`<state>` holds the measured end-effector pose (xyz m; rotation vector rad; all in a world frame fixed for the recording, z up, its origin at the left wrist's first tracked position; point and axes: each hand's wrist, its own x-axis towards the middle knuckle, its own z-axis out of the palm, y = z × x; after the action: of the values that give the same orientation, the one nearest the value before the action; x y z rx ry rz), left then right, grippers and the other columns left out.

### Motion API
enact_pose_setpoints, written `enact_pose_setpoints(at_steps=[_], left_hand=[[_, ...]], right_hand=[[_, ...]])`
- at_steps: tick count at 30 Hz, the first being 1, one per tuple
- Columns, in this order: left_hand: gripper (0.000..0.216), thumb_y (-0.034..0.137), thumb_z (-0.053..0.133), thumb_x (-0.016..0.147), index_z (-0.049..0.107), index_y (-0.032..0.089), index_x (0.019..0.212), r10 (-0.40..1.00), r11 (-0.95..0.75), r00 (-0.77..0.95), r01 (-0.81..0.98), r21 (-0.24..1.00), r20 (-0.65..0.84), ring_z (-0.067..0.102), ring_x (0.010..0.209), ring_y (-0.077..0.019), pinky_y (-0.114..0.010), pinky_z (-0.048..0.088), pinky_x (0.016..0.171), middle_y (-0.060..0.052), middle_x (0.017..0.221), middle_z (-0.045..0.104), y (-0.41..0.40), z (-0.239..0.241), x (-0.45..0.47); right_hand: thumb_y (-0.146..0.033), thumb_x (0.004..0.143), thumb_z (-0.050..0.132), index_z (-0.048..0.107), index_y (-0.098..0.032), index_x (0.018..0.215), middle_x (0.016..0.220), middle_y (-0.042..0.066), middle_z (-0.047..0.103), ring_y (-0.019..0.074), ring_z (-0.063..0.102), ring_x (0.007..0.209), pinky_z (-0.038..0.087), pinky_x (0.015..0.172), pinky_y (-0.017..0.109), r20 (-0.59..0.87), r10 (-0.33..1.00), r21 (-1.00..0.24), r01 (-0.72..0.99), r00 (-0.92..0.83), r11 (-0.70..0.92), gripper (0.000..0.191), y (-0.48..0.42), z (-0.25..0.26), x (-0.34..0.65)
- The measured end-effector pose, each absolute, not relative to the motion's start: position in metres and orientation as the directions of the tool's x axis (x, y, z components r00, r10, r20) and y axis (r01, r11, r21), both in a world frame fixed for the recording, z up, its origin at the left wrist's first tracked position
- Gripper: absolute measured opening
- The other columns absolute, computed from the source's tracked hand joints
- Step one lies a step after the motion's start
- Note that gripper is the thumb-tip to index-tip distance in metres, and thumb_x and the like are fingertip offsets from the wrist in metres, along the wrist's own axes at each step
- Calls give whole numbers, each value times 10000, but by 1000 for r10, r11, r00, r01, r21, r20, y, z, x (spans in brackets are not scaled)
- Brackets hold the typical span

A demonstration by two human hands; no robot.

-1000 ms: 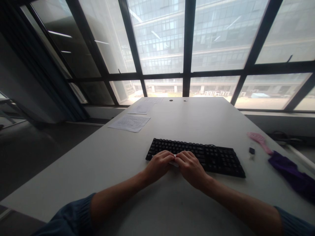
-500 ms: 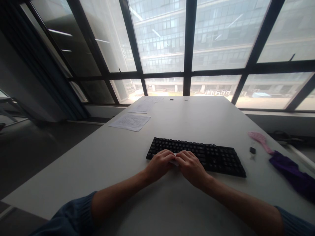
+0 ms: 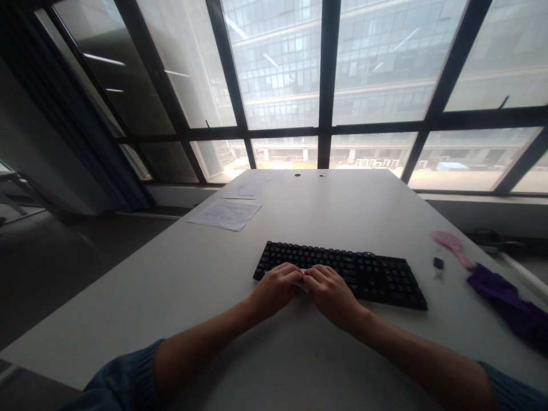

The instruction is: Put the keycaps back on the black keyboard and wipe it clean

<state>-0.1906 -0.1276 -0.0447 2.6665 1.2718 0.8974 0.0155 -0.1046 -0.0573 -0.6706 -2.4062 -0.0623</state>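
My left hand (image 3: pixel 276 291) and my right hand (image 3: pixel 334 292) meet at the front edge of a black keyboard (image 3: pixel 381 279). Between them is a small white piece (image 3: pixel 305 286), soft-looking like paper or tissue, mostly covered by my fingers. Both hands are closed on it, with fingers curled and fingertips nearly touching. The keyboard lies at a slight angle on the white table, and my hands cover part of its lower left keys. Both thumbs are hidden under the hands.
Sheets of paper (image 3: pixel 226 214) lie at the table's left edge. On the right are a pink hairbrush (image 3: pixel 451 242), a small black-and-clear object (image 3: pixel 438 263) and a purple cloth (image 3: pixel 505 299). Large windows stand behind the white table (image 3: pixel 149 302).
My hands stay together on the white piece with barely any movement. The whole view has shifted very slightly.
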Motion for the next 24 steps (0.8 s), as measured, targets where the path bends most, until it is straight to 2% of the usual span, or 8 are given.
enact_pose_setpoints(at_steps=[10, 17, 24], left_hand=[[272, 9, 602, 818, 691, 210, 979, 746, -630, 446, 714, 306, 495, 670, 971, -188, -310, 558, 880, -42, 1014, 721, -132, -38, -223], [262, 6, 571, 805, 700, 196, 931, 767, -604, 399, 713, 355, 503, 682, 931, -178, -287, 561, 844, -48, 997, 729, -139, -34, -246], [230, 29, 601, 825, 709, 196, 940, 787, -572, 348, 722, 391, 509, 682, 934, -181, -288, 544, 860, -48, 990, 734, -133, -22, -265]], right_hand=[[-122, 958, 611, 633, -169, 1134, 1083, 81, 697, 224, 605, 995, 474, 895, 368, 529, 441, -84, 472, -725, 877, 184, -108, -47, -12], [-105, 932, 626, 641, -155, 1074, 962, 76, 690, 240, 589, 908, 466, 809, 375, 465, 442, 5, 502, -767, 865, 151, -108, -37, -47], [-125, 960, 603, 634, -168, 1103, 1003, 68, 697, 239, 597, 929, 456, 822, 379, 467, 488, -30, 538, -737, 842, 152, -104, -32, -66]])
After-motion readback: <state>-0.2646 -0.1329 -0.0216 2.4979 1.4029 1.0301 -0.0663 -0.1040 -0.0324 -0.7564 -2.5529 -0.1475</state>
